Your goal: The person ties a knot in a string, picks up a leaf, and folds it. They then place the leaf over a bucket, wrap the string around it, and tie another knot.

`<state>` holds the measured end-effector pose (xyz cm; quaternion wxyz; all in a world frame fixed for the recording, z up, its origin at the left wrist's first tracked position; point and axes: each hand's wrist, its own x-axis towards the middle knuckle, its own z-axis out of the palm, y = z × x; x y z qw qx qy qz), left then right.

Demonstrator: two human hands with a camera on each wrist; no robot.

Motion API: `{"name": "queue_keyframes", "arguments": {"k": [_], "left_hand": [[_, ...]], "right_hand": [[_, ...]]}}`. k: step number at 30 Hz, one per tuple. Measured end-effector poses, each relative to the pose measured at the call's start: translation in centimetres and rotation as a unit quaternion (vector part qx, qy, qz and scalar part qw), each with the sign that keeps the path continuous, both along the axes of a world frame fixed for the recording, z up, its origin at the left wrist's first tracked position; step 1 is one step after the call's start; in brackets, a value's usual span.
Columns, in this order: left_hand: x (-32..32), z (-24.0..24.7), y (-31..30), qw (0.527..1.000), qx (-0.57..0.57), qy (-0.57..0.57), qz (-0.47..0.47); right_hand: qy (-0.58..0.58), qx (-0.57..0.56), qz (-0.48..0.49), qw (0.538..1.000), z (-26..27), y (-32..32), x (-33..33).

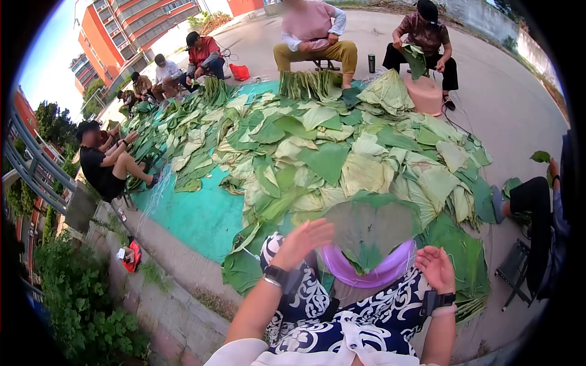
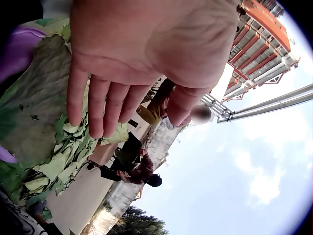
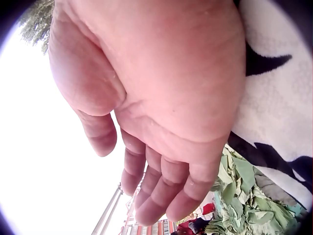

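A big round green leaf (image 1: 369,232) lies spread over a purple basin (image 1: 366,272) between my knees. My left hand (image 1: 303,240) is raised beside the leaf's left edge, fingers straight and empty; in the left wrist view the left hand (image 2: 132,63) shows an open palm above the leaf (image 2: 34,112). My right hand (image 1: 435,266) hovers palm up at the leaf's right side, fingers loosely bent and holding nothing. The right wrist view is filled by the right hand (image 3: 156,112), also empty. My lap wears blue-and-white patterned cloth (image 1: 354,317).
A large heap of green leaves (image 1: 317,152) covers a teal sheet (image 1: 201,216) on the pavement ahead. Several people sit around it on stools, one (image 1: 314,36) at the far side, another (image 1: 107,161) at the left. A low wall (image 1: 165,293) with plants runs on my left.
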<state>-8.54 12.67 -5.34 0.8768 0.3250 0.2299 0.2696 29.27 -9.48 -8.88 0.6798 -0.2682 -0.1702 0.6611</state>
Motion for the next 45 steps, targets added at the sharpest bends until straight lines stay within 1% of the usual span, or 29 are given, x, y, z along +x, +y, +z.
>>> {"name": "queue_keyframes", "arguments": {"k": [6,18,34,39,45], "left_hand": [[0.1,-0.2,-0.2,1.0,0.008,0.001,-0.004],[0.4,-0.9,-0.6,1.0,0.006,0.019,0.017],[0.2,-2.0,-0.1,0.999,0.003,0.034,0.015],[0.0,-1.5,0.0,0.998,0.016,0.064,0.008],[-0.3,-3.3,0.3,0.999,0.043,0.013,0.006]], "right_hand": [[-0.004,0.009,0.002,1.0,0.0,0.1,0.1],[0.004,0.013,-0.002,1.0,0.0,-0.5,0.1],[-0.001,0.018,0.004,1.0,-0.2,-0.2,0.2],[-0.009,-0.012,-0.013,1.0,-0.1,-0.5,0.4],[-0.014,-0.023,-0.023,0.999,-0.1,-0.1,0.0]]}}
